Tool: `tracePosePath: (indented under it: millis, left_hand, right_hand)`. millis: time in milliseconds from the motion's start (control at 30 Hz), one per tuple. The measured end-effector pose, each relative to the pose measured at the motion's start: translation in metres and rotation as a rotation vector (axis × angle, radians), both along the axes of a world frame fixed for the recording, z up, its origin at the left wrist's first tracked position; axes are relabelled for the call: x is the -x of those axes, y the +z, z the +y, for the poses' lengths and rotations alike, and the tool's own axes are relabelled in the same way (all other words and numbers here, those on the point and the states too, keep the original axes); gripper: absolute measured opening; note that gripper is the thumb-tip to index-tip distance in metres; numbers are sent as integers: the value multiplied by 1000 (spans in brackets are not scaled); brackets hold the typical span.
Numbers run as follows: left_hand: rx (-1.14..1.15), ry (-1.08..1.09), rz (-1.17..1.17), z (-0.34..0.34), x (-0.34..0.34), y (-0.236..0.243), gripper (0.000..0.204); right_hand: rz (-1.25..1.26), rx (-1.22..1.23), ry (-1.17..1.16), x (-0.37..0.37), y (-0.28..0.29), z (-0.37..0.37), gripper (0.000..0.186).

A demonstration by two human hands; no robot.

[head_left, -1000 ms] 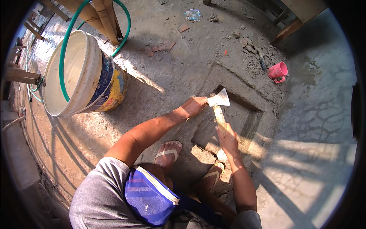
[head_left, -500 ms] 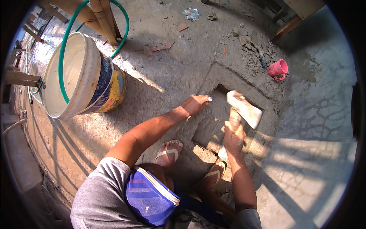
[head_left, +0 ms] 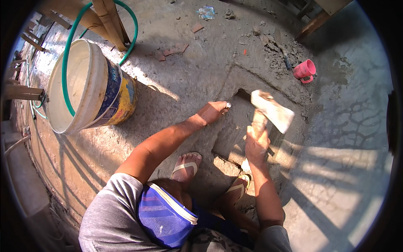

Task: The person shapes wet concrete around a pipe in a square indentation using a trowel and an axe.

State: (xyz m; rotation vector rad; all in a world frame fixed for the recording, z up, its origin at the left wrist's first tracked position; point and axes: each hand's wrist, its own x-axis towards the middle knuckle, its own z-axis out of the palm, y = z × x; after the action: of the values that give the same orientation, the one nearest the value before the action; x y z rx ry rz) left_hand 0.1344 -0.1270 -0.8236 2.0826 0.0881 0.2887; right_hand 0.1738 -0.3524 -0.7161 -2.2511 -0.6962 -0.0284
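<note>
My left hand (head_left: pixel 213 111) is closed round a short rod, likely a chisel, held at the left edge of a rectangular recess (head_left: pixel 231 134) cut in the concrete floor. Only the rod's pale round end (head_left: pixel 228 105) shows above the fist. My right hand (head_left: pixel 257 146) grips the wooden handle of a hammer (head_left: pixel 273 111). Its broad, pale, dusty head is raised over the recess, to the right of the left fist and apart from it. The far left corner of the recess is a dark hole, and its near edge is broken.
A large bucket (head_left: pixel 86 86) with a green hose (head_left: pixel 66 71) stands at the left beside wooden posts (head_left: pixel 110 25). Rubble (head_left: pixel 273 44) and a pink mug (head_left: pixel 304 70) lie beyond the recess. My sandalled feet (head_left: pixel 185 167) are at its near side.
The hammer head has shifted slightly to the right and down, still over the recess. My left hand keeps its grip at nearly the same spot. The whole view has moved a little.
</note>
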Motion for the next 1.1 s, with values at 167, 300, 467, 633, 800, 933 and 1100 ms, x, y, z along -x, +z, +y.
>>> tracePosePath:
  millis: [167, 300, 467, 633, 800, 933, 1100]
  left_hand:
    - [-60, 15, -27, 16, 10, -10, 5]
    - [-27, 10, -69, 8, 13, -14, 2]
    - [5, -12, -9, 6, 14, -7, 4]
    - [-63, 62, -125, 2, 13, -12, 7]
    - [-46, 12, -8, 7, 14, -19, 6]
    - [-85, 9, -38, 7, 13, -19, 5]
    - [-32, 41, -189, -6, 6, -8, 8]
  right_hand:
    - [508, 209, 78, -11, 37, 21, 33]
    - [405, -554, 66, -18, 121, 40, 31]
    - [135, -987, 40, 0, 90, 53, 35]
    - [207, 474, 156, 4, 11, 16, 29]
    - [399, -189, 48, -13, 112, 40, 32]
    - [209, -930, 7, -2, 130, 60, 26]
    - [206, 412, 134, 2, 3, -3, 29]
